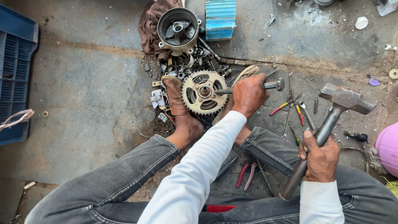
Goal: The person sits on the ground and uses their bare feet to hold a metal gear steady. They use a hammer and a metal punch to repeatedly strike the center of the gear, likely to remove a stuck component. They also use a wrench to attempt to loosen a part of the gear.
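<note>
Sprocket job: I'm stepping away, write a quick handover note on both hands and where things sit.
Left hand: gripping a metal rod, its tip laid against the hub of the sprocket.
Right hand: holding a hammer raised to the right, clear of the rod.
The sprocket lies flat on the floor, pinned between both feet; left foot presses its edge.
Loose parts and a round housing lie behind; pliers by the legs.
The hub is in place; hammer not on the rod yet.
</note>
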